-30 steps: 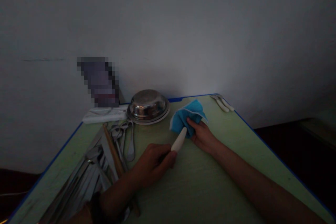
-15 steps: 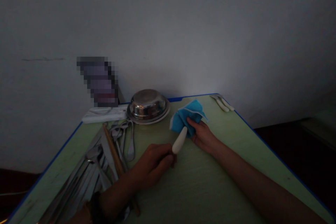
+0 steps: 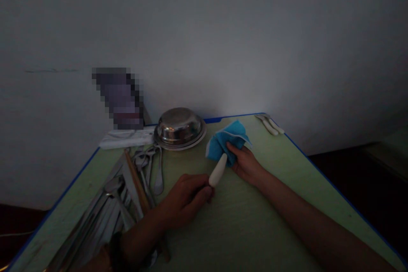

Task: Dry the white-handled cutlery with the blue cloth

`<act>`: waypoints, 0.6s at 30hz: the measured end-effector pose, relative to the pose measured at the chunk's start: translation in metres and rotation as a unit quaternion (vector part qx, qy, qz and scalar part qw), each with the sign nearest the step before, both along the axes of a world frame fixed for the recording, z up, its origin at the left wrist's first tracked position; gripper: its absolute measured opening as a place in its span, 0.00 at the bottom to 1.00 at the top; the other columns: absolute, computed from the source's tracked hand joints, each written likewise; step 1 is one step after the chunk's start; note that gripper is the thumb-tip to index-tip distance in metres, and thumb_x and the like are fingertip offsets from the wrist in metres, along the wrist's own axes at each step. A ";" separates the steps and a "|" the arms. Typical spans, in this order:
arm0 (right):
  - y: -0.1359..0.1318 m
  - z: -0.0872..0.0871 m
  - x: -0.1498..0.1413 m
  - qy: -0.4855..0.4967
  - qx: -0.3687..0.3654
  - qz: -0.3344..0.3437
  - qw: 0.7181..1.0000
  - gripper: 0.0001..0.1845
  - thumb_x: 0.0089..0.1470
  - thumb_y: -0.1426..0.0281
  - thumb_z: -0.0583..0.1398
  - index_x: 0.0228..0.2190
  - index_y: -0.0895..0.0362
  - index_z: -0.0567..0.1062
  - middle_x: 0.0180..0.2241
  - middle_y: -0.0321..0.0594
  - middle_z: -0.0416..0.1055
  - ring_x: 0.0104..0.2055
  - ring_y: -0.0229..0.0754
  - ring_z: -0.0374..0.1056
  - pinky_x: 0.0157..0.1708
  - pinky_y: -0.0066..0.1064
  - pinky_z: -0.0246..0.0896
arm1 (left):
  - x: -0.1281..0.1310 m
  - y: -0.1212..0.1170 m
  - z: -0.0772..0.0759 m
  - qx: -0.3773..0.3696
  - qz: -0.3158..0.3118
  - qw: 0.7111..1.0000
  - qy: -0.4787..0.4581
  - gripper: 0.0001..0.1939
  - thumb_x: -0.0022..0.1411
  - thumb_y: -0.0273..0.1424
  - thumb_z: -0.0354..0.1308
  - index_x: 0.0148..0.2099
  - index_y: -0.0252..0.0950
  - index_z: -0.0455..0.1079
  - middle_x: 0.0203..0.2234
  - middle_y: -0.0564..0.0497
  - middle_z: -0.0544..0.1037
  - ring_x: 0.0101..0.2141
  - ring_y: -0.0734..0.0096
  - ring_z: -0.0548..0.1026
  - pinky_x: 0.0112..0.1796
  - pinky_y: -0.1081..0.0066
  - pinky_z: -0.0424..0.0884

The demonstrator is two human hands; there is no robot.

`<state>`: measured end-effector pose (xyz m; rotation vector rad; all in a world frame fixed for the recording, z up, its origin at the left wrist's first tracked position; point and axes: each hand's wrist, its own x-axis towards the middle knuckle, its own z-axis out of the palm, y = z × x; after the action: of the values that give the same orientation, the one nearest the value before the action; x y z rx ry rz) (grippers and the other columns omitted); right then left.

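My left hand [image 3: 188, 199] grasps a white handle [image 3: 218, 171] by its lower end, between thumb and fingers; what is hidden inside the hand, I cannot tell. The handle is tilted, and its upper end points to the blue cloth [image 3: 228, 140]. From my head camera I cannot say with certainty whether it touches the cloth or only stands in front of it. My right hand [image 3: 247, 163] grasps this cloth, with the thumb lying on it. Both hands are over the middle of the green table [image 3: 242, 229]. Beside and under my left forearm [image 3: 149, 227] I see a pile of cutlery [image 3: 95, 221], and a wooden stick [image 3: 137, 182] lies along it. Near the wall [image 3: 255, 38], a steel bowl [image 3: 180, 126] is turned upside down. Two white-handled utensils [image 3: 271, 127] lie near the far right corner, well apart from the bowl.
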<state>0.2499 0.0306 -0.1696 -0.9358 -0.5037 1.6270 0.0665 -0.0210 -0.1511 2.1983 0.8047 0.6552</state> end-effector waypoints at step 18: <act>0.000 -0.001 0.000 -0.007 0.004 0.002 1.000 0.05 0.44 0.71 0.64 0.28 0.55 0.75 0.29 0.35 0.78 0.33 0.39 0.74 0.38 0.32 0.69 | 0.001 0.001 0.002 -0.003 -0.009 1.000 0.000 0.16 0.64 0.32 0.41 0.27 0.34 0.63 0.19 0.56 0.65 0.21 0.76 0.65 0.26 0.75 0.59</act>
<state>0.2504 0.0305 -0.1707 -0.9408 -0.5221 1.6218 0.0674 -0.0201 -0.1487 2.1980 0.7840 0.6443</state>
